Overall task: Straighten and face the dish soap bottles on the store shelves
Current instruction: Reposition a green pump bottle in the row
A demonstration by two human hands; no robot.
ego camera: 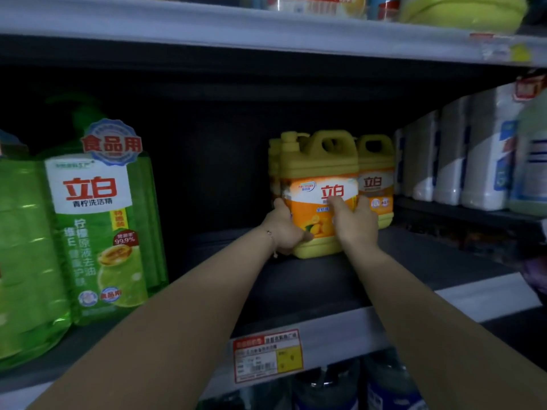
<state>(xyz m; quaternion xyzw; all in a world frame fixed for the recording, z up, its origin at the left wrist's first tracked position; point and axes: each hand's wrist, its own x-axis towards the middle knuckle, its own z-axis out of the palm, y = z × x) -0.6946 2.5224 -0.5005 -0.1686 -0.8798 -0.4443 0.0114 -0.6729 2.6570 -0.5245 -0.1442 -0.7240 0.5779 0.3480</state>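
Note:
A yellow dish soap jug [319, 167] with an orange label and a pump top stands deep on the dark shelf [325, 279], label facing me. My left hand [284, 229] grips its left side, fingers curled round the corner. My right hand [355, 220] grips its right side, fingers over the label. A second yellow jug [376, 176] stands right behind it to the right, and part of a third [273, 164] shows behind on the left. A big green dish soap bottle [100, 220] stands at the shelf front on the left.
White bottles [461, 161] line the right of the shelf. A red and yellow price tag [268, 355] hangs on the shelf's front rail. Dark bottles [387, 386] stand on the shelf below. The upper shelf [266, 31] hangs close above.

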